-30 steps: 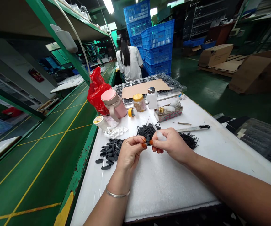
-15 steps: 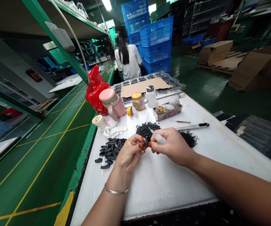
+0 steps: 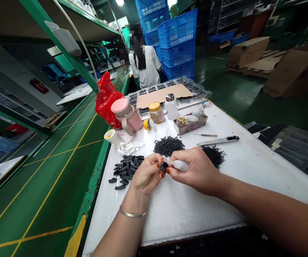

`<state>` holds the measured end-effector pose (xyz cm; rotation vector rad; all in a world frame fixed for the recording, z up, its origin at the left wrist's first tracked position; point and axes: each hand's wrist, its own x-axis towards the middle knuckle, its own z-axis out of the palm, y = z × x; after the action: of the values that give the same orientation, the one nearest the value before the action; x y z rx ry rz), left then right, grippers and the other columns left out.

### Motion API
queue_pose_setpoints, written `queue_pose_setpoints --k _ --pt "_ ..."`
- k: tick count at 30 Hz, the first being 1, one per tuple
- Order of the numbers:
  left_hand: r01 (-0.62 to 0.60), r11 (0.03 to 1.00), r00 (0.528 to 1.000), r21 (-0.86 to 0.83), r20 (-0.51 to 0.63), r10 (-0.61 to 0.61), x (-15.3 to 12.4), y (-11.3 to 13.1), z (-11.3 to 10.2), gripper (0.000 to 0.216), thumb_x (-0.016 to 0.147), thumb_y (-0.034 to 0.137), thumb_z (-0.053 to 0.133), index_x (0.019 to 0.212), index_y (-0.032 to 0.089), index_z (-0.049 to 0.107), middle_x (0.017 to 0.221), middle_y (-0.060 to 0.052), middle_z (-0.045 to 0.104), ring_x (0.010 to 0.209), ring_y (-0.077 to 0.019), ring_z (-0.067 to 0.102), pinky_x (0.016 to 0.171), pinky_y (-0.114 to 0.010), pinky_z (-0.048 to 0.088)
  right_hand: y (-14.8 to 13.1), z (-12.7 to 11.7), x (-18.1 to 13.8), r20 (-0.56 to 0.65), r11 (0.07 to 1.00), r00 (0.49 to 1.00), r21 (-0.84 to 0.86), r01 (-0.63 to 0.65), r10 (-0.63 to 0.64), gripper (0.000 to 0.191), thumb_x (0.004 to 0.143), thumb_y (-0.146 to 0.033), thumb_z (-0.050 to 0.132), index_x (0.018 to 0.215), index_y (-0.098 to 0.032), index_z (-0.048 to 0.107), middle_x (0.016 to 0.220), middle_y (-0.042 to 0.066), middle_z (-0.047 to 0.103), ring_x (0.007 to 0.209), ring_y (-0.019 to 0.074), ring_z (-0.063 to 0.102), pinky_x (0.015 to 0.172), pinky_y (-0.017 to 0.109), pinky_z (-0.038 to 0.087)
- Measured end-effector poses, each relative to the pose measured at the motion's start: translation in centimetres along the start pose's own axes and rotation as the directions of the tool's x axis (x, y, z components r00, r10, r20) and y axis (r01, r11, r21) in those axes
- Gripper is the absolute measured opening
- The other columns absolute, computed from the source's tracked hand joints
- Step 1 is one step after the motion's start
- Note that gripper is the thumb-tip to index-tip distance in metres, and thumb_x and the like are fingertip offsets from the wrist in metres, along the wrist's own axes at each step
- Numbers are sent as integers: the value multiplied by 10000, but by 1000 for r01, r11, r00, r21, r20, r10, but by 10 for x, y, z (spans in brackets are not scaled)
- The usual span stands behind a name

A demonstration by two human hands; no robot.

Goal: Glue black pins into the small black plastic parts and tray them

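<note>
Between the fingertips of my left hand (image 3: 149, 173) is a small black plastic part (image 3: 164, 166), pinched and partly covered by the fingers. My right hand (image 3: 194, 167) is closed around a white squeeze bottle (image 3: 181, 165) with a thin nozzle. The nozzle points left and its tip reaches the black part; whether they touch I cannot tell. Left of my left hand lies a heap of curved black pieces (image 3: 127, 169). Beyond both hands is a pile of tiny black rings (image 3: 169, 145), and thin black pins (image 3: 215, 155) lie behind my right hand.
On the white table (image 3: 255, 178) stand a pink mug (image 3: 129, 116), a yellow-lidded jar (image 3: 156, 113), a pump bottle (image 3: 171, 107) and a small box of bottles (image 3: 190, 125). A utility knife (image 3: 219, 141) lies right. Further off, a person (image 3: 144, 66) sits near blue crates (image 3: 179, 46).
The squeeze bottle has tipped from pointing up and left to nearly level, its nozzle now at the black part. The black part has turned in my left fingers.
</note>
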<state>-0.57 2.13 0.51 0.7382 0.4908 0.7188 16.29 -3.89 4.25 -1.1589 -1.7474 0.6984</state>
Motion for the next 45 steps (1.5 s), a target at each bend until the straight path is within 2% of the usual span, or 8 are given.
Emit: queue_pose_setpoints --k 4,11,19,30,38,45 --pt "-8 1000 999 -14 -53 7 0 1 0 254 611 127 844 703 97 610 634 -18 596 519 -68 568 477 -90 473 0 -4 2 -35 997 997 19 -71 72 162 750 -194 608 600 -152 565 519 -54 459 498 65 379 479 178 293" --pt "19 1000 1000 -10 0 -19 -2 3 2 217 672 142 808 695 105 596 612 -12 564 523 -68 557 495 -99 483 3 -4 3 -62 999 998 -26 -25 24 133 749 -179 601 619 -152 608 538 -46 521 506 69 421 504 184 320" --pt "-3 1000 1000 6 26 3 -1 0 2 218 699 188 793 742 119 590 717 -29 602 571 -102 575 529 -180 522 4 -2 3 -75 997 997 -76 19 -24 105 747 -168 612 646 -162 641 581 -35 606 511 74 486 529 189 343" --pt "-14 1000 999 22 -28 15 -1 0 5 264 662 205 823 777 124 599 729 -18 586 591 -96 557 534 -178 510 6 0 2 -94 991 995 -130 30 -42 75 729 -153 606 677 -180 653 639 -19 668 531 95 539 557 204 364" --pt "-49 997 995 57 -79 53 -1 0 7 255 657 210 826 797 130 628 776 -24 602 618 -92 556 540 -171 497 5 0 3 -108 992 994 -128 -1 -13 110 742 -155 605 641 -167 645 596 -27 630 505 78 493 537 198 342" --pt "-156 972 974 175 -140 181 -1 0 14 237 687 257 807 770 118 634 722 -22 583 592 -90 533 551 -178 497 6 -1 4 -99 995 991 -31 -90 87 160 759 -196 613 604 -158 607 516 -50 508 485 70 417 476 193 290"
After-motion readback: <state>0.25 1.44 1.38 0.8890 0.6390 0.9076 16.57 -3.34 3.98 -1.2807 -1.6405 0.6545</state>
